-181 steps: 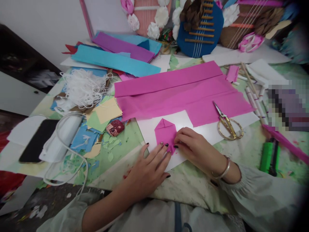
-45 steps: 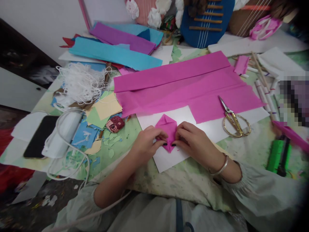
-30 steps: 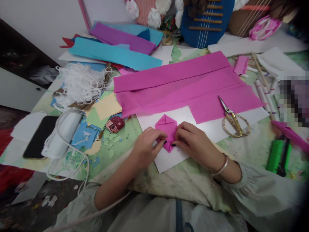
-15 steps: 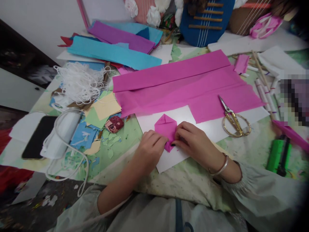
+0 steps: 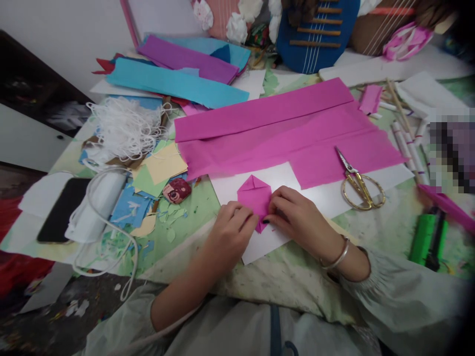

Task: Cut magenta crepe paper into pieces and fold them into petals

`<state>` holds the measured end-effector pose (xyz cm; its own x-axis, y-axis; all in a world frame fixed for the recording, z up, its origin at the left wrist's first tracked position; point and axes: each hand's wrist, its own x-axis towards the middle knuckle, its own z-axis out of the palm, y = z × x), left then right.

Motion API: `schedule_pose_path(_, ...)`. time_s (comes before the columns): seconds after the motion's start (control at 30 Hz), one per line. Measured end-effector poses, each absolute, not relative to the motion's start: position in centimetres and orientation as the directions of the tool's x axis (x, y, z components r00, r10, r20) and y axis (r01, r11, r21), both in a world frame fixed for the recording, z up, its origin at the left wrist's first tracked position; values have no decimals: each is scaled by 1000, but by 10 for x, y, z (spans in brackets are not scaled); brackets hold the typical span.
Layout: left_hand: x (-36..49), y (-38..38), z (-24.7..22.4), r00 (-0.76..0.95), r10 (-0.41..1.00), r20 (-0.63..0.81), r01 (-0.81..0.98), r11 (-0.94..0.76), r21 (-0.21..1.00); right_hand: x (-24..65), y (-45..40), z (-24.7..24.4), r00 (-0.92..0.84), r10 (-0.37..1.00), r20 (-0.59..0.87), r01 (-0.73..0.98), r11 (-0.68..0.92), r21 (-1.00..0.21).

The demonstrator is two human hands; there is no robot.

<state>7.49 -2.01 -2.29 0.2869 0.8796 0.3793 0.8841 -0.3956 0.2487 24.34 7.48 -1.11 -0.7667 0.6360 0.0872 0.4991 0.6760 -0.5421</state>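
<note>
A small folded piece of pink paper (image 5: 254, 194), with pointed top and bottom ends, lies on a white sheet (image 5: 256, 249). My left hand (image 5: 234, 225) has its fingers closed on the paper's lower left edge. On the lower right edge, my right hand (image 5: 291, 210) pinches the same paper between thumb and fingers. The fingertips partly cover the lower fold. Behind both hands spreads a large pink crepe sheet (image 5: 282, 133), folded along its far side. Gold-handled scissors (image 5: 358, 185) rest to the right of my right hand, partly over the pink sheet.
At left are tangled white string (image 5: 126, 128), paper scraps (image 5: 163, 163), a dark red case (image 5: 177, 191), a phone (image 5: 61, 210) and a white cable (image 5: 135, 247). Blue crepe paper (image 5: 178, 81) lies behind. A green tool (image 5: 426, 237) lies at right; a blue instrument-shaped craft (image 5: 315, 39) stands at the back.
Both hands stay on the small pink paper, with only slight finger movement at its lower end. The view has shifted a little; the surrounding things lie as before.
</note>
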Motion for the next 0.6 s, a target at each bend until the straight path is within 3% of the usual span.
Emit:
schedule_pose_path(0.27, 77, -47, -24, 341, 891, 299, 919, -383, 92, 242, 75, -9, -753, 656, 52, 527, 648, -550)
schedule_pose_path(0.6, 76, -61, -26, 323, 908, 268, 925, -363, 112, 236, 78, -1, -748, 661, -60, 606, 642, -470)
